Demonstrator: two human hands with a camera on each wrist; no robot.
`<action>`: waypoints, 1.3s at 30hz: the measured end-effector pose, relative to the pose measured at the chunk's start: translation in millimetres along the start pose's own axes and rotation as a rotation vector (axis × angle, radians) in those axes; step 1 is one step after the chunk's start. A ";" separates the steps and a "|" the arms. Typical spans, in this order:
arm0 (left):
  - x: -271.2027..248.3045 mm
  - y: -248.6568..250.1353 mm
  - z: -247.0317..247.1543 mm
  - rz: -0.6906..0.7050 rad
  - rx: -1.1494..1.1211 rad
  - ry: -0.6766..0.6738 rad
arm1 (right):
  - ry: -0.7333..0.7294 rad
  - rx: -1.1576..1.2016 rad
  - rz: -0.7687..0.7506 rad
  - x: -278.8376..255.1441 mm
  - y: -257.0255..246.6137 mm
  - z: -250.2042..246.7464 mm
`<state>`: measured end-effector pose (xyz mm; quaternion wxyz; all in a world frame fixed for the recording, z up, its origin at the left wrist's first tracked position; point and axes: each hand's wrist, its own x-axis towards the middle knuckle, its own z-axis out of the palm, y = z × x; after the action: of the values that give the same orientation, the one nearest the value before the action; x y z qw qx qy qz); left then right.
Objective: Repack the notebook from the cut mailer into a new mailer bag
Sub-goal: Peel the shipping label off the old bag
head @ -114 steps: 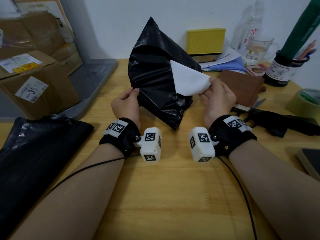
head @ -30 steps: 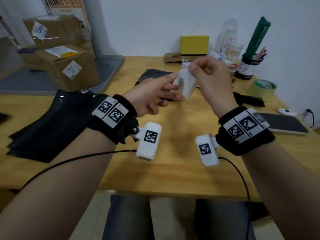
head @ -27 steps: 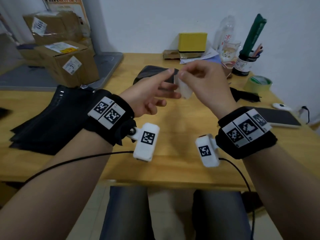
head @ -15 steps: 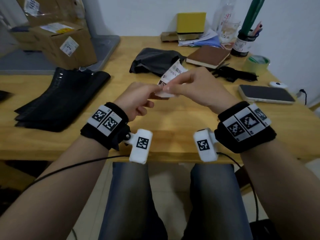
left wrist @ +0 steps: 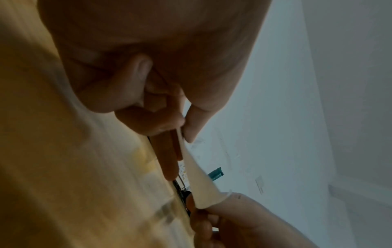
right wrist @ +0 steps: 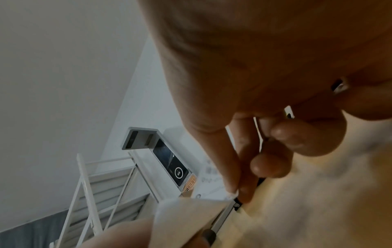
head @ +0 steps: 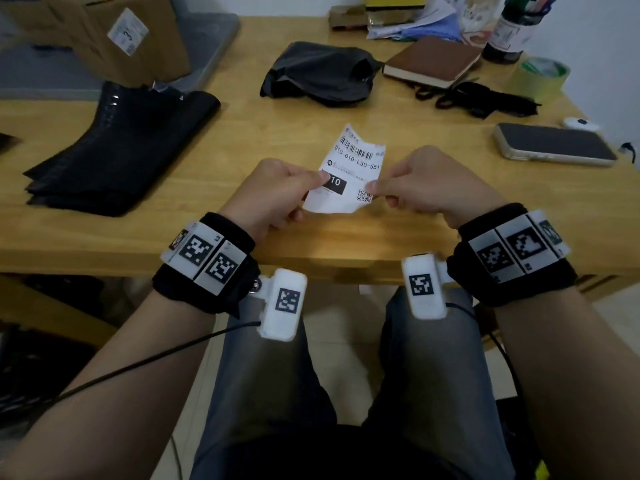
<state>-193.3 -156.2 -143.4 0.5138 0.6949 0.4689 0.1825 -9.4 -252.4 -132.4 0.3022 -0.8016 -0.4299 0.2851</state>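
Observation:
Both hands hold a white shipping label (head: 349, 171) above the near table edge. My left hand (head: 277, 194) pinches its left side, my right hand (head: 415, 185) pinches its right side by the QR code. The left wrist view shows the label (left wrist: 199, 181) edge-on between thumb and finger; the right wrist view shows the label (right wrist: 191, 216) under my fingertips (right wrist: 235, 188). The brown notebook (head: 433, 62) lies at the back right. The crumpled cut black mailer (head: 318, 72) lies behind the label. A stack of new black mailer bags (head: 121, 150) lies at the left.
Black scissors (head: 478, 98) lie in front of the notebook. A phone (head: 554, 145), a green tape roll (head: 540, 76) and a pen jar (head: 509, 32) stand at the right. Cardboard boxes (head: 114, 36) sit at the back left. My knees (head: 263, 358) are below the table edge.
The peeled label has come down from chest height to just over the near table edge and is now spread flat, printed side up. The head view tilted downward.

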 end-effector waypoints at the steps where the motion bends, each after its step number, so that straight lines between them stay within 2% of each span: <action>1: -0.7 -1.4 0.1 0.019 0.048 0.004 | -0.011 -0.026 0.001 -0.8 0.8 0.9; 7: -1.8 -6.1 -0.3 0.079 0.352 -0.028 | -0.077 -0.170 0.008 -6.7 1.1 -0.7; 11: -4.3 -4.8 4.9 0.087 0.505 -0.062 | -0.088 -0.183 0.009 -8.3 2.0 -0.2; 14: -1.5 -3.8 5.2 0.102 0.583 -0.079 | -0.091 -0.214 0.016 -9.2 0.3 3.0; 18: -0.1 2.5 4.1 0.065 0.656 -0.144 | -0.071 -0.238 0.008 -8.8 0.2 5.8; 23: 2.5 8.0 7.0 0.028 0.741 -0.164 | -0.036 -0.252 0.012 -7.8 2.4 9.0; 28: 7.3 5.0 2.9 0.030 0.745 -0.133 | -0.028 -0.242 0.016 -9.1 4.5 8.2; 31: 5.6 2.5 0.8 0.131 0.650 -0.106 | -0.046 -0.226 -0.020 -11.6 4.2 7.1; 34: 4.2 3.9 -0.8 0.210 0.553 -0.148 | -0.054 -0.159 -0.050 -11.6 4.4 8.8; 39: 13.6 4.5 -2.2 0.133 0.509 -0.142 | -0.079 -0.211 0.012 -3.6 6.3 8.4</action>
<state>-186.1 -143.7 -141.6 0.3410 0.8421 0.4157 0.0430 -13.8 -256.3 -141.8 0.1973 -0.8196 -0.4643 0.2716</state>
